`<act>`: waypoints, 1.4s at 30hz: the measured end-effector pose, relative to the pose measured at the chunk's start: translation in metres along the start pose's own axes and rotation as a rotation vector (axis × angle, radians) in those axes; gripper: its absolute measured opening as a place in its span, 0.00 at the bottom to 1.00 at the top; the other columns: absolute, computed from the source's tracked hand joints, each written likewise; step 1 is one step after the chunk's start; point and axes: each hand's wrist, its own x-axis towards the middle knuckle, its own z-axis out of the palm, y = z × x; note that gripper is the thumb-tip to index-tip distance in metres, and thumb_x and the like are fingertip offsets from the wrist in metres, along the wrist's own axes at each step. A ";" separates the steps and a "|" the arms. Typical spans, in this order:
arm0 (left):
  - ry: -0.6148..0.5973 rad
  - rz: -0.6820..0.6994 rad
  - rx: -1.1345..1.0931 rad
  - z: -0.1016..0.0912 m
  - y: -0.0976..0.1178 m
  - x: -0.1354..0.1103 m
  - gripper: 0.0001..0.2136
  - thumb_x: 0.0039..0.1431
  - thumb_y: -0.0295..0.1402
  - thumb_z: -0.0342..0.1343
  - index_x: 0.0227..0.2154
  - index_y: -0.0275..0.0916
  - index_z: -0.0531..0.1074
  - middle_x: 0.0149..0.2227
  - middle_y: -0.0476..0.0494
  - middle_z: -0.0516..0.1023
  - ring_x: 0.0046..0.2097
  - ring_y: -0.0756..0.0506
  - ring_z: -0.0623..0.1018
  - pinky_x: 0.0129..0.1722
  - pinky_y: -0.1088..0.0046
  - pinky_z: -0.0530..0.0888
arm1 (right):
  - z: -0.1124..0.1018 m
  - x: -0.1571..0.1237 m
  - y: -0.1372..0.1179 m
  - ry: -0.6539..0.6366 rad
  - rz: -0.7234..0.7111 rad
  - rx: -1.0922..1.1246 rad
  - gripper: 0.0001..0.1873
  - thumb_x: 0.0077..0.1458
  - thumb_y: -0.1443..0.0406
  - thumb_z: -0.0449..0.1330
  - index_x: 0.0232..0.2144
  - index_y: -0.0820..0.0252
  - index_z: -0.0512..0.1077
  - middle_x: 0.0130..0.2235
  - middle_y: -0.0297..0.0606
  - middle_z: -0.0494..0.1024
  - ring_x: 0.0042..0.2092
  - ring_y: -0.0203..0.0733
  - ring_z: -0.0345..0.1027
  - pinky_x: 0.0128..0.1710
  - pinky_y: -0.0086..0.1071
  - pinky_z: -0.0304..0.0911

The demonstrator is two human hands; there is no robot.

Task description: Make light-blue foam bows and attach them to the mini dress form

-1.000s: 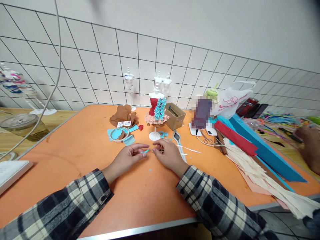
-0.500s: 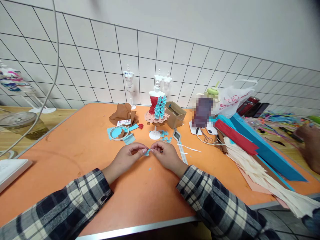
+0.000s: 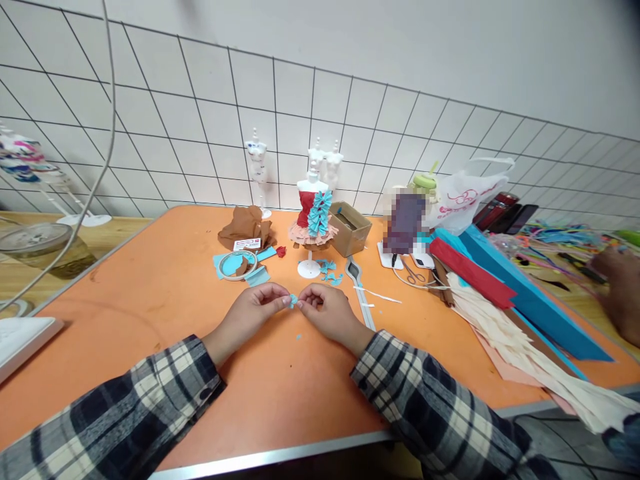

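Pinching hands: my left hand [image 3: 253, 312] and right hand [image 3: 330, 315], each thumb closed to its fingers, grip a small, crumpled, light-blue paper scrap [image 3: 293, 302].
Scrap's place: between my fingertips, on my side of the small white mannequin in red, blue and pink ruffles [image 3: 309, 210].
Shaping step: probably folding or twisting, I judge.
Next pinch: calls for light, even pressure, lest the paper tear.

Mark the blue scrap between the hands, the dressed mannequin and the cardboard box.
Blue scrap [image 3: 293, 301], head view: visible middle.
Dressed mannequin [image 3: 317, 219], head view: ruffled front.
Cardboard box [image 3: 357, 237], head view: side wall.
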 end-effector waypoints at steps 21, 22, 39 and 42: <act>-0.081 -0.013 -0.021 0.004 -0.004 -0.001 0.15 0.49 0.46 0.61 0.28 0.37 0.74 0.29 0.46 0.78 0.33 0.46 0.75 0.36 0.72 0.71 | 0.006 0.003 -0.001 0.048 0.077 0.178 0.08 0.49 0.61 0.62 0.31 0.59 0.72 0.27 0.31 0.73 0.28 0.32 0.63 0.28 0.26 0.59; -0.087 -0.016 -0.021 0.004 -0.004 -0.001 0.15 0.50 0.46 0.61 0.28 0.37 0.74 0.29 0.47 0.77 0.33 0.46 0.75 0.36 0.72 0.71 | 0.006 0.003 -0.001 0.045 0.075 0.165 0.07 0.50 0.61 0.62 0.29 0.59 0.71 0.26 0.30 0.72 0.27 0.32 0.62 0.27 0.26 0.58; -0.063 -0.020 -0.058 0.003 -0.003 0.000 0.15 0.51 0.45 0.60 0.29 0.37 0.72 0.28 0.49 0.74 0.31 0.48 0.71 0.33 0.74 0.67 | 0.008 0.004 0.003 0.063 0.114 0.317 0.06 0.49 0.63 0.61 0.26 0.60 0.70 0.25 0.30 0.71 0.27 0.32 0.61 0.27 0.27 0.58; -0.064 -0.023 -0.117 0.004 -0.003 -0.001 0.16 0.51 0.45 0.60 0.36 0.38 0.71 0.30 0.49 0.76 0.34 0.47 0.74 0.35 0.73 0.68 | 0.009 0.005 0.005 0.077 0.103 0.347 0.07 0.49 0.62 0.61 0.27 0.60 0.70 0.26 0.30 0.71 0.27 0.33 0.62 0.28 0.28 0.58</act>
